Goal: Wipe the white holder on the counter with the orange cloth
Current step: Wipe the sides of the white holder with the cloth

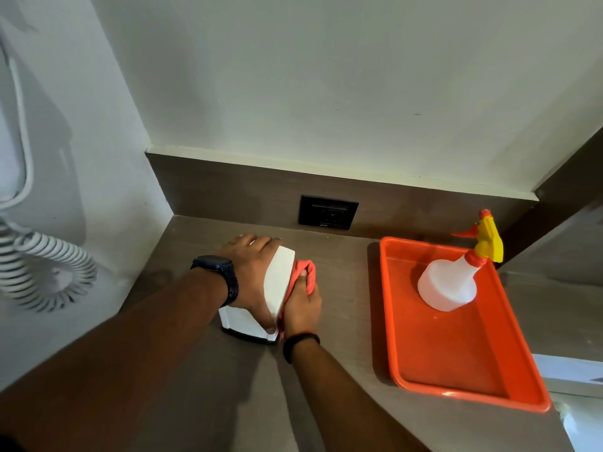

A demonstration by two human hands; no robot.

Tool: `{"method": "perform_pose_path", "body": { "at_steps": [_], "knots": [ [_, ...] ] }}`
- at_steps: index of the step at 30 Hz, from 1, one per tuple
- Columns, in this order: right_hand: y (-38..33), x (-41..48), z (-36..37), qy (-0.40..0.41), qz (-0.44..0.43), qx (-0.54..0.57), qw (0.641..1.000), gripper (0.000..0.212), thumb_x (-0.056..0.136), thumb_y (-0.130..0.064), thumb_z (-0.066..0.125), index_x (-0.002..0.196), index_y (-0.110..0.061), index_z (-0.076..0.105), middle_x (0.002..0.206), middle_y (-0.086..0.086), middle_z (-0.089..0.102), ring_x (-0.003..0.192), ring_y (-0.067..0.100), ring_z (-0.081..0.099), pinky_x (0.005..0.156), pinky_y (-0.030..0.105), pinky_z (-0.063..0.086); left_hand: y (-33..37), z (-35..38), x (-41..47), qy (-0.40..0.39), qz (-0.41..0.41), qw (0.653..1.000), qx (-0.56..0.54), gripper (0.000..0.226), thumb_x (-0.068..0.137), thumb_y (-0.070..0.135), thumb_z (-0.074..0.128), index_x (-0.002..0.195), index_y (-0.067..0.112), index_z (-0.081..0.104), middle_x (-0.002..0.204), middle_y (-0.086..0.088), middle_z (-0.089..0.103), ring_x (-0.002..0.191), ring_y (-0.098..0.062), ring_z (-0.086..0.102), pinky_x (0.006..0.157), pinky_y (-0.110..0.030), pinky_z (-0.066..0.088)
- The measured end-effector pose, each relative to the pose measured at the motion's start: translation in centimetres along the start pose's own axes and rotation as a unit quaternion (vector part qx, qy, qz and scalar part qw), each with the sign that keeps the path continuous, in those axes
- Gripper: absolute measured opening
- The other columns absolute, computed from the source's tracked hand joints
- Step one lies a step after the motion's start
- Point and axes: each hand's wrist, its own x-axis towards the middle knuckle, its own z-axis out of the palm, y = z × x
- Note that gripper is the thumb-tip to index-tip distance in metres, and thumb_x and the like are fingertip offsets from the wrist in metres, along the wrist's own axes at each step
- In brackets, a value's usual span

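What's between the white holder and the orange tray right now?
In the head view, only the right hand pressing the orange cloth against the white holder, then bare counter up to the orange tray.

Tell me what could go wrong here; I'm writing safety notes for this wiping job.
The white holder stands tipped under the left hand; pushing the orange cloth with the right hand could slide or topple it. A wide sweep might also nudge the orange tray holding the spray bottle.

White holder [277,282]: left side hidden under left hand [253,272]. Orange cloth [305,272] mostly hidden by right hand [301,306], right of holder. Coiled cord [42,272] cut by left edge.
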Motion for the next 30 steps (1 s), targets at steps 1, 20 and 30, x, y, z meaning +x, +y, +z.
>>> {"method": "perform_pose_path", "body": {
  "at_steps": [1, 20, 30],
  "knots": [
    [0.9, -0.7, -0.1, 0.008, 0.008, -0.005, 1.0, 0.043, 0.091, -0.056, 0.039, 0.116, -0.031, 0.063, 0.12, 0.004, 0.069, 0.109, 0.025, 0.063, 0.102, 0.048, 0.049, 0.1, -0.1, -0.1, -0.003, 0.0, 1.0, -0.005, 0.148, 0.012, 0.09, 0.058, 0.137, 0.025, 0.013, 0.145, 0.001, 0.035, 0.127, -0.024, 0.033, 0.107, -0.046, 0.034],
    [-1.3, -3.2, -0.6, -0.023, -0.071, 0.018, 0.997, 0.044, 0.08, -0.064, 0.045, 0.114, -0.041, 0.06, 0.121, -0.005, 0.067, 0.114, 0.017, 0.061, 0.103, 0.044, 0.049, -0.4, 0.0, 0.1, -0.024, -0.001, 1.0, -0.018, 0.153, 0.014, 0.095, 0.055, 0.142, 0.027, 0.007, 0.149, 0.0, 0.029, 0.134, -0.026, 0.026, 0.11, -0.049, 0.029],
    [-2.3, -1.1, -1.6, -0.021, 0.012, 0.03, 0.999, 0.038, 0.096, -0.04, 0.047, 0.124, -0.02, 0.064, 0.121, 0.007, 0.07, 0.109, 0.023, 0.065, 0.093, 0.036, 0.052, -0.4, 0.5, 0.1, -0.003, -0.011, 1.0, -0.009, 0.151, 0.008, 0.095, 0.054, 0.136, 0.028, 0.01, 0.147, 0.002, 0.032, 0.13, -0.024, 0.03, 0.107, -0.048, 0.034]
  ]
}}
